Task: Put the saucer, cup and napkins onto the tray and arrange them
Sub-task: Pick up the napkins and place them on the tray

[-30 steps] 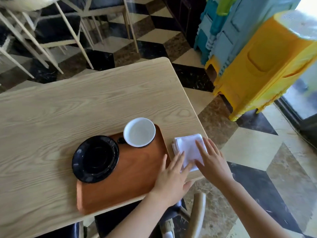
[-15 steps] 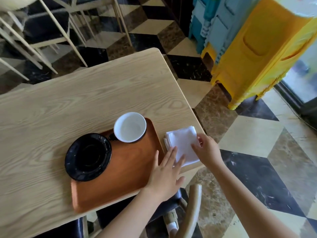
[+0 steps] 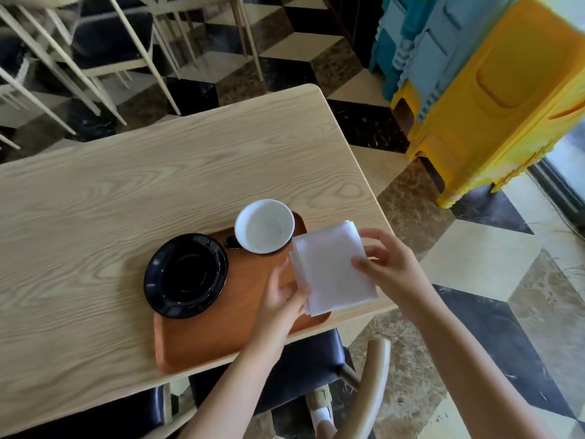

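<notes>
On the near right end of the table [image 3: 158, 172], the tray [image 3: 228, 337] lies near the front edge, long side roughly left to right. Saucer [image 3: 186, 275] sits on the tray's left part, its left rim hanging past the tray edge. Cup [image 3: 264, 225] stands upright at the far right corner, empty, handle pointing left toward the saucer. Cup is not on the saucer.

Napkins [image 3: 332, 267]: a folded white stack, held between both your hands over the tray's right edge, partly over the table beside it. I judge it lifted off the surface, but can't tell if its near edge touches the tray.

Grip state: your left hand [image 3: 281, 299] is closed on the near left corner, thumb on top, the other digits hidden under the stack. Your right hand [image 3: 384, 264] pinches the right edge, thumb on top, other fingers curled behind it.

Handling, my read: the stack is light, soft and loose. Layers look fanned slightly at the left edge, so they will slide apart if you hold one side only. Keep two opposite edges pinched and set it down flat; don't drag it across the wood. Free space is the near right part of the tray. Watch the cup: it is just beside the stack's far left corner, likely ceramic, and a nudge could tip it.
</notes>
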`<action>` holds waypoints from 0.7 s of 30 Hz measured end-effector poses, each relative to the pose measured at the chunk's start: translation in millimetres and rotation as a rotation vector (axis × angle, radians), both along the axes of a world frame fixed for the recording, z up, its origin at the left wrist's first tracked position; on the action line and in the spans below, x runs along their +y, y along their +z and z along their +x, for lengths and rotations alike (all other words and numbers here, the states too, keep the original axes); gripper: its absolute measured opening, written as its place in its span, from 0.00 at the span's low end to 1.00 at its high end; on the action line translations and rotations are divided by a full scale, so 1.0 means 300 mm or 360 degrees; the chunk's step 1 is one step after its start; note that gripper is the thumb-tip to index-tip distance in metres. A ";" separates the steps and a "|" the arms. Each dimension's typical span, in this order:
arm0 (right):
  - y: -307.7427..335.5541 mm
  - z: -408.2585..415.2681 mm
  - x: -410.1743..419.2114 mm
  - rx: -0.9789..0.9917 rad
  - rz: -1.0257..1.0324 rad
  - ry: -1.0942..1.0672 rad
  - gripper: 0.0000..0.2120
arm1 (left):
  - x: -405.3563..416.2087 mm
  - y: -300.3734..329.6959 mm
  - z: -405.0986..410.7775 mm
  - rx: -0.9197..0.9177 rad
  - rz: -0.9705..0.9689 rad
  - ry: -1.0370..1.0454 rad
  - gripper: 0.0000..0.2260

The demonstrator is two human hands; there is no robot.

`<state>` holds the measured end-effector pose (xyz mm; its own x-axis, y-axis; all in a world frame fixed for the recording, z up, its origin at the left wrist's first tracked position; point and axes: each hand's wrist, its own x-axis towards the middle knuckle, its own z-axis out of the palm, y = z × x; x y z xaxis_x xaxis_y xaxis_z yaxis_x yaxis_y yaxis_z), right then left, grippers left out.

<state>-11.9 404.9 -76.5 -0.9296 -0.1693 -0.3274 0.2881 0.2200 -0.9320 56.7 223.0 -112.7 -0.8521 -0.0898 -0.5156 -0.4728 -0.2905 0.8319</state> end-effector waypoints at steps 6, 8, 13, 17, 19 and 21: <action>-0.082 0.039 -0.062 0.0043 0.0244 0.0411 0.28 | -0.121 0.002 0.094 0.0189 -0.0404 -0.0221 0.30; -0.113 0.051 -0.094 0.0094 0.0421 0.0523 0.26 | -0.141 -0.010 0.113 0.0252 -0.0659 -0.0340 0.27; -0.172 0.075 -0.157 0.0212 0.0617 0.0699 0.26 | -0.163 -0.045 0.129 0.0361 -0.1326 -0.0579 0.22; -0.194 0.095 -0.171 0.0335 0.0819 0.0792 0.28 | -0.159 -0.066 0.143 0.0387 -0.1525 -0.0603 0.23; -0.205 0.110 -0.176 0.0415 0.0917 0.0843 0.28 | -0.157 -0.079 0.153 0.0396 -0.1639 -0.0638 0.24; -0.212 0.121 -0.178 0.0504 0.1010 0.0873 0.28 | -0.157 -0.086 0.160 0.0405 -0.1784 -0.0666 0.24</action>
